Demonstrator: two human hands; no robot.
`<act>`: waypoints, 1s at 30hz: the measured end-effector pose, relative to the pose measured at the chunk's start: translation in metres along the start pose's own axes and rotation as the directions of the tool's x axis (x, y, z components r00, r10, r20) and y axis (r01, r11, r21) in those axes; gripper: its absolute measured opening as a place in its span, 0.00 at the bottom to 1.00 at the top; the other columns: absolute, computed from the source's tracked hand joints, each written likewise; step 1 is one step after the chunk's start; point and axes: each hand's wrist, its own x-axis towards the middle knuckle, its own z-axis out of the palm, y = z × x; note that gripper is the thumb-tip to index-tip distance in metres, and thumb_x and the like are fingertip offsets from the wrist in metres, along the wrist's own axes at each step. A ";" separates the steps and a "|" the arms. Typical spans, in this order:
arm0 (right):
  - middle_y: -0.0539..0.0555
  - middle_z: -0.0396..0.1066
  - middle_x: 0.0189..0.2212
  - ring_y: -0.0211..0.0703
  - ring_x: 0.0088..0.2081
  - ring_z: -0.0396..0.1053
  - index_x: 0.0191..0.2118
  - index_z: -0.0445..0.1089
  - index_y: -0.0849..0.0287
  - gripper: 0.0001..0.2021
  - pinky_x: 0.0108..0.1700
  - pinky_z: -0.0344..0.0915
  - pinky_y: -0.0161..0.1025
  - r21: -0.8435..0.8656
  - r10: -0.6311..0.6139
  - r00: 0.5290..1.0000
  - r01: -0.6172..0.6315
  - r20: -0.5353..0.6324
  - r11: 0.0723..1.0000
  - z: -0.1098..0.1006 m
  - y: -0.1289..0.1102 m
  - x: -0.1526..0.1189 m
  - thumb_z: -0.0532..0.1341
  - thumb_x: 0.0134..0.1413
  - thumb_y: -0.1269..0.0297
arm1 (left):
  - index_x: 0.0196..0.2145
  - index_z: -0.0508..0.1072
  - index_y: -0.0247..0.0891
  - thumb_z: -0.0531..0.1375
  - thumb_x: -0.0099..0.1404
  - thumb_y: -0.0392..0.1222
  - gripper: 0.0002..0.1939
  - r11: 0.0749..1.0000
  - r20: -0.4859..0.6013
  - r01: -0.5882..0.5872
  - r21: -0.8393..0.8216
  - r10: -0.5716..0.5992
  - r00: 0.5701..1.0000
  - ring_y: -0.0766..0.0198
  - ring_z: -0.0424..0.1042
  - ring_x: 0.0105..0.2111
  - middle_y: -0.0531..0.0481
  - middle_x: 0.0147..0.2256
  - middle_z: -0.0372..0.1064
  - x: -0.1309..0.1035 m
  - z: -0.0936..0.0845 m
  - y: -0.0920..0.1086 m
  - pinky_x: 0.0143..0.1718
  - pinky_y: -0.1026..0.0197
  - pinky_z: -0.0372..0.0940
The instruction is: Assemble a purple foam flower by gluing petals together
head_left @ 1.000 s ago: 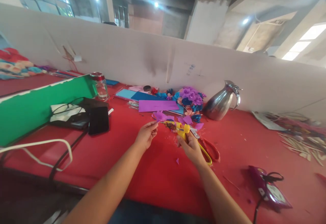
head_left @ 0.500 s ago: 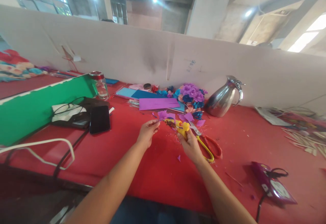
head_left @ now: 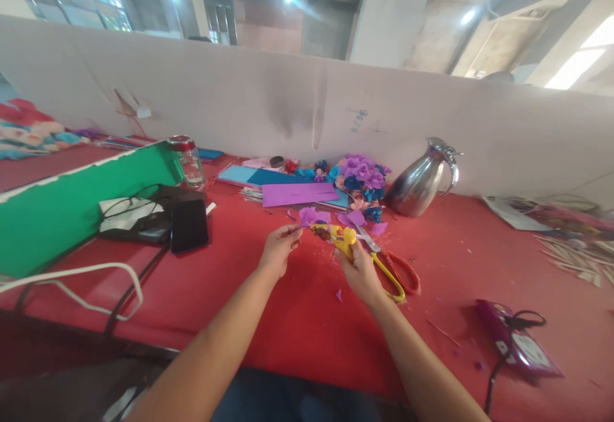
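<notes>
My right hand (head_left: 359, 267) grips a yellow glue gun (head_left: 343, 238), its dark, crusted nozzle end pointing left. Pinched in my left hand (head_left: 282, 247) is a purple paper flower (head_left: 307, 217), right at the nozzle; whether the two touch I cannot tell. Just beyond lie loose purple petals (head_left: 354, 218) on the red table. Scissors (head_left: 392, 273) with yellow and red handles rest by my right hand, partly behind it. A purple paper sheet (head_left: 300, 195) lies behind the flower, over blue sheets. Past it sits a bunch of finished paper flowers (head_left: 362, 176) in purple, blue and pink.
A steel jug (head_left: 419, 182) stands at the back right. To the left are a phone (head_left: 189, 226), a glass jar (head_left: 189, 163) and a green panel (head_left: 86, 211). A purple packet (head_left: 518, 340) with a black cable lies right. Thin wooden sticks (head_left: 575, 259) lie far right.
The view has shifted very slightly. Both hands keep nearly the same place, with the flower and glue gun still held close together.
</notes>
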 end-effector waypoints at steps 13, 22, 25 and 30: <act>0.46 0.63 0.23 0.39 0.24 0.60 0.42 0.63 0.56 0.11 0.27 0.55 0.36 -0.004 0.009 1.000 -0.009 -0.025 1.000 -0.001 -0.003 -0.001 0.57 0.55 0.57 | 0.25 0.76 0.35 0.73 0.34 0.42 0.18 1.000 0.011 -0.008 -0.022 0.008 1.000 0.72 0.63 0.21 0.54 0.22 0.68 0.001 -0.001 -0.001 0.25 0.66 0.55; 0.46 0.60 0.22 0.37 0.23 0.57 0.39 0.63 0.57 0.10 0.26 0.53 0.35 -0.021 0.019 1.000 -0.019 0.014 1.000 -0.001 -0.003 -0.001 0.56 0.55 0.57 | 0.25 0.74 0.34 0.72 0.36 0.41 0.17 1.000 0.037 -0.006 -0.030 0.007 0.999 0.73 0.62 0.21 0.55 0.21 0.66 0.001 -0.002 -0.001 0.24 0.66 0.53; 0.46 0.61 0.23 0.38 0.23 0.58 0.41 0.62 0.57 0.11 0.26 0.53 0.36 -0.029 0.025 0.999 -0.024 0.021 0.999 0.000 -0.002 -0.001 0.56 0.56 0.57 | 0.25 0.74 0.34 0.72 0.35 0.42 0.17 1.000 0.038 0.002 -0.013 -0.002 0.999 0.73 0.62 0.21 0.54 0.22 0.66 -0.001 0.000 0.000 0.24 0.67 0.54; 0.46 0.61 0.23 0.38 0.23 0.59 0.42 0.63 0.57 0.12 0.26 0.53 0.36 -0.034 0.008 1.000 -0.008 0.000 0.999 0.000 -0.003 -0.001 0.56 0.56 0.57 | 0.24 0.74 0.34 0.73 0.34 0.44 0.18 1.000 0.044 -0.003 0.008 0.003 0.999 0.73 0.62 0.21 0.55 0.21 0.65 -0.004 0.002 0.001 0.25 0.67 0.54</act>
